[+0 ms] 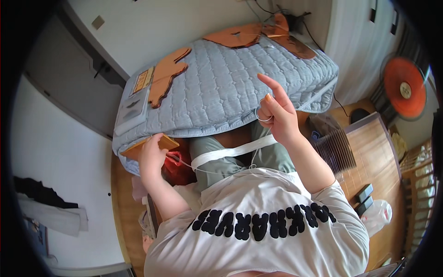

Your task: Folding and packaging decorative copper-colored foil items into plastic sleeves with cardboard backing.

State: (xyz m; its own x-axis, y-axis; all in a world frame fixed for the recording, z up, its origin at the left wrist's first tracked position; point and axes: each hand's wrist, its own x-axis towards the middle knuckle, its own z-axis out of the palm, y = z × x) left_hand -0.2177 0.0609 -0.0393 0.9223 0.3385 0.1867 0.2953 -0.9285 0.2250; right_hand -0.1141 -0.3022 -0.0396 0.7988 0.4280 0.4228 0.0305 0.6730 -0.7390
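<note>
My right hand (281, 121) is raised above my knees, its index finger stretched out and its other fingers curled. A loop of thin white cord (264, 120) runs round the curled fingers. Lower on the left, my left hand (152, 157) has bent fingers closed on the cord, which trails from them across my lap. Behind that hand is a flat wooden board (170, 142) by the bed's edge; whether the hand touches it I cannot tell. A white band (233, 152) lies across both my thighs. Below the board is a red bag (174, 168).
A grey quilted bed (221, 87) stands ahead. On it lie copper-coloured cut-out sheets (170, 74) and a pale flat case (133, 111). To the right are a dark ribbed panel (336, 152), an orange round fan (404, 87) and a clear plastic bag (376, 217).
</note>
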